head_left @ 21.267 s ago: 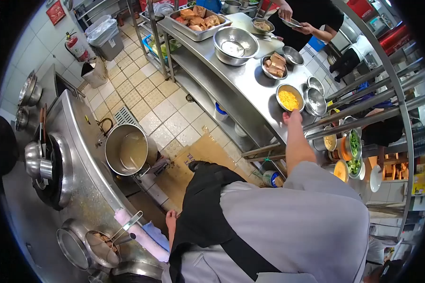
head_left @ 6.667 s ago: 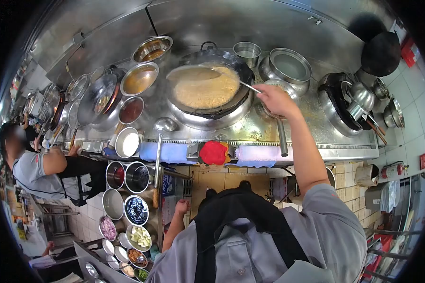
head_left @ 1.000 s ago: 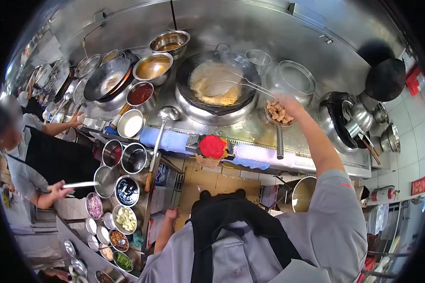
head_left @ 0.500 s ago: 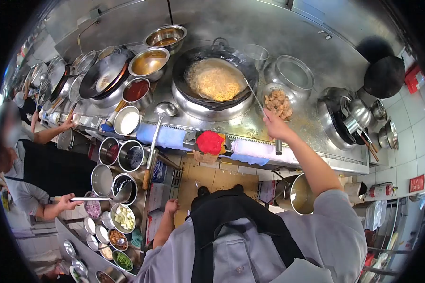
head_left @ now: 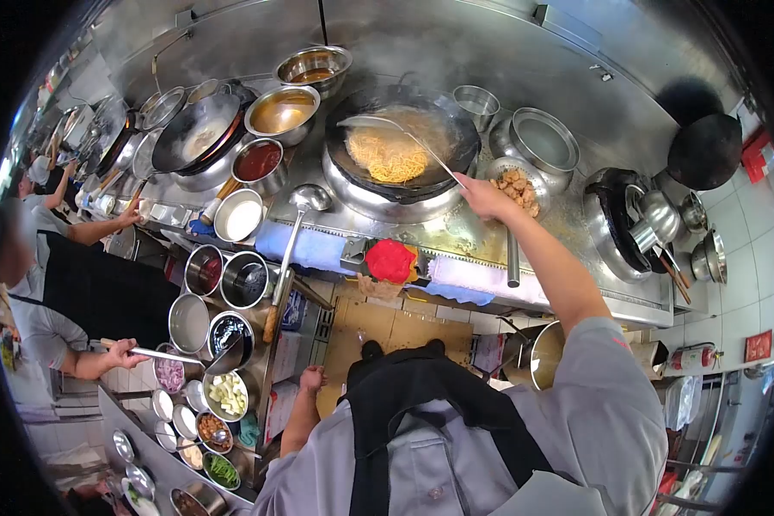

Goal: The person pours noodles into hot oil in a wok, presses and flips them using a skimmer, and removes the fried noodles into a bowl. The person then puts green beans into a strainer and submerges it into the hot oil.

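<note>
My right hand (head_left: 488, 199) is closed around the handle of a long metal wok spatula (head_left: 430, 149). Its head reaches over the back left of the steaming wok (head_left: 467, 165), where yellow noodles (head_left: 393, 159) lie in liquid. Just right of that hand is a perforated strainer (head_left: 500, 166) with browned meat pieces (head_left: 516, 189). My left hand (head_left: 313, 378) hangs low by the counter's side, fingers curled, with nothing visible in it. A ladle (head_left: 310, 198) lies left of the wok, its wooden-ended handle pointing toward me.
Bowls of brown liquid (head_left: 281, 112), a pot of red sauce (head_left: 258, 162) and a white-filled pot (head_left: 238, 215) stand left. Ingredient containers (head_left: 228, 396) line the side counter. A co-worker's hand (head_left: 125, 353) holds another ladle (head_left: 168, 354) there. A lidded pot (head_left: 544, 140) sits right.
My right hand has moved left and slightly up, bringing the spatula head to the wok's back left. The noodles have shifted in the wok. A co-worker's ladle has shifted slightly. My left hand stays low.
</note>
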Demonstrator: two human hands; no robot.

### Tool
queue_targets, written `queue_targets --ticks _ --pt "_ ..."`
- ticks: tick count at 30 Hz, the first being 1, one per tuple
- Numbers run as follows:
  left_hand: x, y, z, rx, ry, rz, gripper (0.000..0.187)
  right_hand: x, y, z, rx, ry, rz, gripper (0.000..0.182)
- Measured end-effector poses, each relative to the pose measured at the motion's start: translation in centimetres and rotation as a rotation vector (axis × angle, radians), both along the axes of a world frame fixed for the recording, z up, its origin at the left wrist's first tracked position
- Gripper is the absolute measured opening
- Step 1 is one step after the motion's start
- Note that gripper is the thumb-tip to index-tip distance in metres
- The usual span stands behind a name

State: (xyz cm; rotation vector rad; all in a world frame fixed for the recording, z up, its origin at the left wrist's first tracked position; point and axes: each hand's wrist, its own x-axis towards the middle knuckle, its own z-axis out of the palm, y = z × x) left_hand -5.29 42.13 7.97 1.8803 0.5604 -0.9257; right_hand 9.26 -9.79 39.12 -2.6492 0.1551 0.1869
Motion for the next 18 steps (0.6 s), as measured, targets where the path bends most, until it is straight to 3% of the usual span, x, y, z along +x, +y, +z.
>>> queue_targets --ticks 2,5,8,11,12,16,18 --pt "-0.4 0.0 -0.3 -0.001 -0.005 0.030 0.024 -0.6 -1.7 -0.6 -0.195 -0.101 0.156 0.045" --pt "-1.5 0.7 -2.8 -0.099 0.022 0.050 0.023 -2.1 -4.1 -0.1 -0.240 0.062 0.174 0.044" --pt "-2.1 0.3 -3.6 -0.048 0.024 0.038 0.023 -4.1 -7.2 -0.6 -0.276 -0.021 0.302 0.048" --pt "-2.0 -0.4 -2.7 -0.007 0.018 0.056 0.022 -5.0 -9.8 -1.9 -0.043 -0.059 0.182 0.050" --pt "-1.7 -0.6 -2.5 -0.045 0.039 0.057 0.021 -5.6 -11.0 -1.6 -0.426 0.039 0.180 0.065" --pt "-0.1 -2.3 0.3 -0.017 -0.002 -0.054 0.018 -7.0 -13.2 -1.1 -0.532 -0.152 0.096 0.068" --pt "0.9 -2.6 -0.7 -0.057 -0.014 -0.049 0.018 -7.5 -11.6 1.1 -0.558 -0.097 -0.003 0.064"
